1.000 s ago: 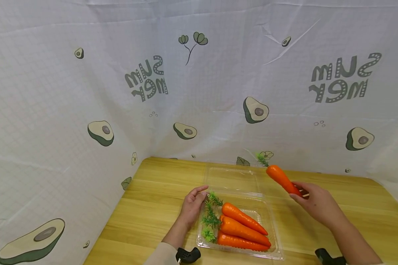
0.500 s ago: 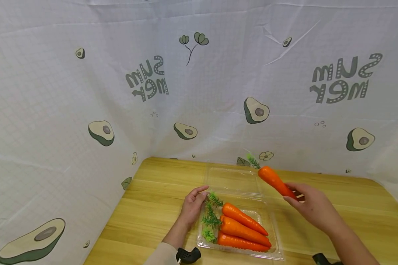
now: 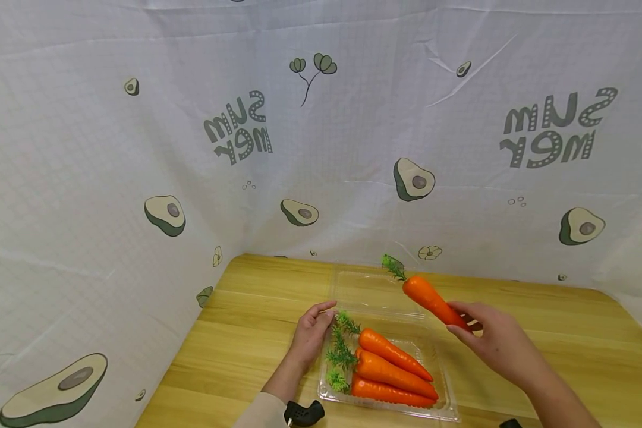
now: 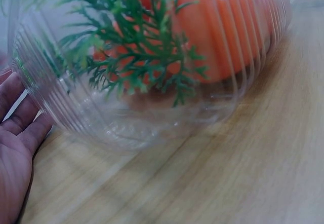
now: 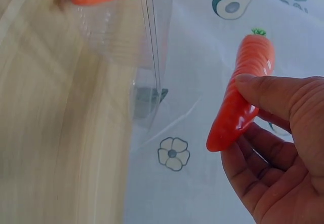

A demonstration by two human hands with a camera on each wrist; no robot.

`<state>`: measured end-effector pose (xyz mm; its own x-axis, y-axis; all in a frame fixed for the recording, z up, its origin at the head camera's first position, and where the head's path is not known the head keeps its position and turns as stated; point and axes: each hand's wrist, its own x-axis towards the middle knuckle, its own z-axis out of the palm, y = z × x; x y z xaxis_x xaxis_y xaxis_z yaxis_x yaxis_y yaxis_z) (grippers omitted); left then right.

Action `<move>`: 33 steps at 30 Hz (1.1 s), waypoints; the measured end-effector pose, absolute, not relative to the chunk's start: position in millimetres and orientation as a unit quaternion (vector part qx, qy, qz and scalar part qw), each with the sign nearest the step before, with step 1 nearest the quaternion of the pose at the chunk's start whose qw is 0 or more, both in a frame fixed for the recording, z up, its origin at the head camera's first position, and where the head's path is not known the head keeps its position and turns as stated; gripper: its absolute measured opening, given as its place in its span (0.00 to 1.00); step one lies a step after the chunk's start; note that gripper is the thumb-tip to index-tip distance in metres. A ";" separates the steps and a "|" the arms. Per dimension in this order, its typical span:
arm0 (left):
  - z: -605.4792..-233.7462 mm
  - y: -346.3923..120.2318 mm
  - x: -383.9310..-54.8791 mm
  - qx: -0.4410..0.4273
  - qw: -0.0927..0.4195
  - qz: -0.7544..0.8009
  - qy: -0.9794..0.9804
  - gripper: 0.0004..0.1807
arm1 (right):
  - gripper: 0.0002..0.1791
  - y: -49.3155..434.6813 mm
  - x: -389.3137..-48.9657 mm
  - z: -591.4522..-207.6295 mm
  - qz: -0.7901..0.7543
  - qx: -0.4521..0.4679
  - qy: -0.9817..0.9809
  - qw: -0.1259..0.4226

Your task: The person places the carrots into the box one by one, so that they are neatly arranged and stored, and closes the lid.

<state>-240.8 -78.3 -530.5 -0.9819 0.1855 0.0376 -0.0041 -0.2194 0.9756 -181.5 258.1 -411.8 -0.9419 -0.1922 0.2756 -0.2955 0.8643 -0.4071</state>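
Observation:
Three orange carrots with green leafy tops lie side by side in a clear plastic clamshell box, tops to the left. Its lid is folded back behind it. My left hand rests against the box's left side, fingers fairly straight; in the left wrist view, fingertips touch the ribbed wall. My right hand pinches another carrot near its tapered end between thumb and fingers. That carrot is raised above the box's back right corner, its leafy top pointing up and left.
The box stands on a wood-grain table. A white cloth printed with avocados and lettering hangs behind the table and along its left side. Black wrist-worn gear shows at my left wrist.
My right hand has carried its carrot left and slightly down, from beside the lid to over it. The left hand, the box and the carrots inside have stayed in place.

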 end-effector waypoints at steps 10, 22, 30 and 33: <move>-532.1 -78.4 -241.4 0.071 0.060 0.770 0.631 0.23 | 0.22 240.5 -171.9 -414.8 0.246 0.147 -0.955 0.076; -532.2 -77.6 -242.2 0.076 0.062 0.782 0.616 0.23 | 0.22 224.1 -164.7 -428.4 0.272 0.214 -0.938 0.000; -532.5 -78.4 -242.2 0.076 0.048 0.771 0.631 0.22 | 0.22 218.6 -164.7 -431.5 0.285 0.214 -0.933 -0.053; -532.3 -78.4 -242.1 0.074 0.046 0.770 0.632 0.22 | 0.22 216.6 -165.3 -433.9 0.291 0.220 -0.929 -0.064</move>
<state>-242.1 -78.4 -532.3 -0.9846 0.1653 0.0561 0.0230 -0.1962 0.9803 -165.3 216.6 -433.9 -0.8953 -0.4453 0.0085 -0.3708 0.7346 -0.5683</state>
